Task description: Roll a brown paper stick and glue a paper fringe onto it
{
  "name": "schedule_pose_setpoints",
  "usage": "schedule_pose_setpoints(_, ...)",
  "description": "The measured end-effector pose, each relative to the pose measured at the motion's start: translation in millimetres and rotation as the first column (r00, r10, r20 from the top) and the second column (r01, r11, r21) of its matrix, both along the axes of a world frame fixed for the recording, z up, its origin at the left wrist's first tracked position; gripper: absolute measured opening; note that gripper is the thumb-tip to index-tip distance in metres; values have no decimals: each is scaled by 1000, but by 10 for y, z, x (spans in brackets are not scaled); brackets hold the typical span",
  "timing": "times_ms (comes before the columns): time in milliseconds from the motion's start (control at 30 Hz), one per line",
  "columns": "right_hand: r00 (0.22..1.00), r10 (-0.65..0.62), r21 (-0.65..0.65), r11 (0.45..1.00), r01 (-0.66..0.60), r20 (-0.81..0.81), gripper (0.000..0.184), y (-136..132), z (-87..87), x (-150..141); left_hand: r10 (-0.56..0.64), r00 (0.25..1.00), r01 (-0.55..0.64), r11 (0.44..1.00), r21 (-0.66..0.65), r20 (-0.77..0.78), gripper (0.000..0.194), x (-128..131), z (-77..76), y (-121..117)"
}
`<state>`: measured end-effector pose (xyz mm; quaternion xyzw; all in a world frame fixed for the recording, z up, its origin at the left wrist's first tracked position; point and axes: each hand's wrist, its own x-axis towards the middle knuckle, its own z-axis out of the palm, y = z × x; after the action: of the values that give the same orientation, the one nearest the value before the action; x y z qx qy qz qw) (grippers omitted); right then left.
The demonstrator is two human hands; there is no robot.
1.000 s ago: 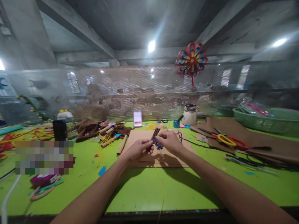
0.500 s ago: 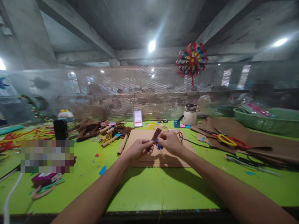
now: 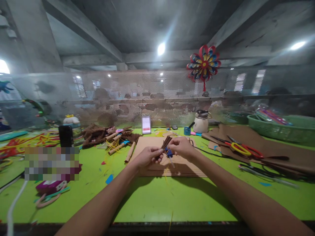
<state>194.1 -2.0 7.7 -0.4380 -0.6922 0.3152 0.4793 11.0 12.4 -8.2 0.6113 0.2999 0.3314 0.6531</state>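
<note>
My left hand (image 3: 150,156) is closed on a narrow bundle of pleated dark brown paper (image 3: 166,142), thumb on top, with the folds fanning up and right. Beside it my right hand (image 3: 181,147) is closed, its fingertips near the pleats. Under those fingers shows a small blue glue gun (image 3: 169,152) with a whitish stick poking out toward me; the fingers partly cover it. Both hands are just above a stack of tan cardboard sheets (image 3: 152,172) on the green table (image 3: 145,203).
Paper rolls (image 3: 129,152) and crumpled brown paper (image 3: 93,135) lie left. Scissors (image 3: 237,148) rest on brown sheets (image 3: 278,144) at right, near a green basket (image 3: 270,129). A lit phone (image 3: 146,124), a jug (image 3: 201,122) and a blue jar (image 3: 187,131) stand at the back.
The whole view shifts slightly, so things sit a little further right. My hands keep nearly the same pose, with my right fingers shifting slightly at the pleated paper.
</note>
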Motion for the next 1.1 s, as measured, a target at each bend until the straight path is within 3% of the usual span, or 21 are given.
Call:
schedule_pose_setpoints(167, 989, 24, -134, 990, -43, -143, 9, -14, 12, -15, 16, 1000, -16, 1000, 4, 10, 29, 7, 8, -25)
schedule_pose_setpoints(300, 965, 142, -144, 974, -176, -219, 8, -39, 30, 9, 47, 999, -47, 999, 21, -8, 30, -13, 22, -28)
schedule_pose_setpoints(500, 961, 194, -157, 961, -226, -196, 11, -26, 39, 47, 49, 995, -41, 995, -87, 88, 30, -31, 34, -17)
schedule_pose_setpoints(600, 935, 287, -159, 933, -322, -210, 10, -23, 34, 63, 68, 989, -53, 991, -120, 129, 25, -26, 25, -21)
schedule_pose_setpoints(700, 875, 431, -149, 871, -467, -221, 9, -95, 56, 49, 45, 984, -26, 993, -112, 171, 21, -30, 22, -21)
schedule_pose_setpoints(800, 793, 588, -179, 772, -609, -161, 11, -269, 125, -8, 18, 977, 1, 996, -88, 214, 17, -36, 30, -25)
schedule_pose_setpoints(900, 665, 743, -306, 619, -723, -68, 6, -476, 222, -77, 40, 969, -11, 993, -120, 245, 16, -36, 45, -39)
schedule_pose_setpoints(1000, 499, 867, -421, 443, -791, -25, 19, -600, 295, -116, 50, 967, -12, 989, -150, 252, 16, -26, 68, -61)
schedule_pose_setpoints(1033, 479, 878, -420, 432, -798, -6, 17, -614, 305, -119, 56, 967, -19, 989, -149, 250, 15, -21, 77, -69)
schedule_pose_setpoints(1100, 516, 856, -364, 493, -790, 40, 12, -614, 305, -116, 84, 963, -50, 989, -137, 256, 13, -11, 94, -87)
